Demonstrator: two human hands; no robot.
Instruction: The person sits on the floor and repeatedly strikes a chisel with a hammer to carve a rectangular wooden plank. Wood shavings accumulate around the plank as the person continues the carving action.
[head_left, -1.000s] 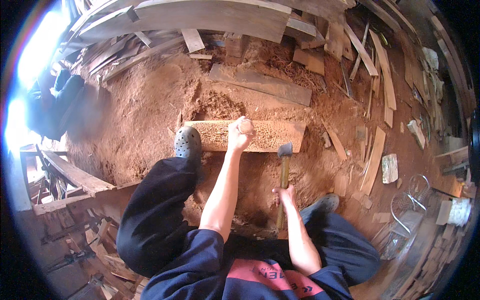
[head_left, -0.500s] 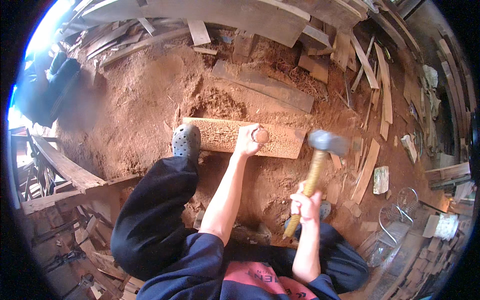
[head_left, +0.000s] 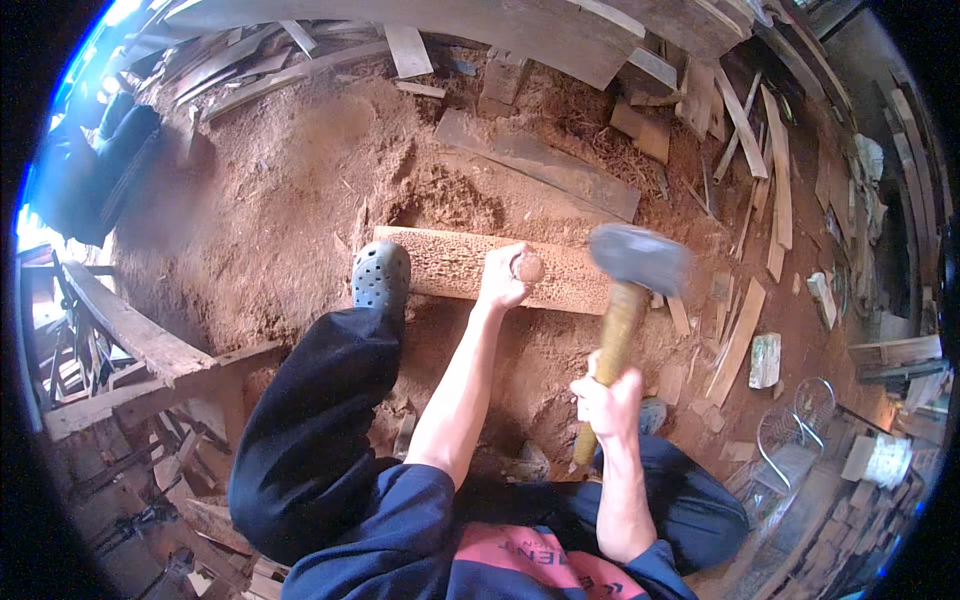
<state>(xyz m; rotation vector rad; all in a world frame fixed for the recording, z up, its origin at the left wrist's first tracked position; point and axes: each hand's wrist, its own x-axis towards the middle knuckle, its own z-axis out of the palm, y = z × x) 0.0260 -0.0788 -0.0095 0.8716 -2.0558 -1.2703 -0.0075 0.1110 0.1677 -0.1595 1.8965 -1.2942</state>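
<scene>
A long wooden board lies across the ground in front of me, its upper face covered in small gouged marks. My left hand is closed around a wooden-handled chisel, seen end-on over the board; its blade is hidden beneath the fist. My right hand grips a hammer by its yellow handle. The grey metal head is held up, right of the chisel and apart from it, covering the board's right end from view. My left foot, in a grey clog, rests at the board's left end.
Reddish-brown dirt or sawdust covers the ground. Beyond the board lies a flat plank. Loose wood strips are scattered at right, near a pale block and a wire rack. A wooden frame stands at left.
The hammer has been raised, its head looking larger and nearer to me. My left hand stays closed on the chisel at the same place on the board. The whole view has shifted slightly.
</scene>
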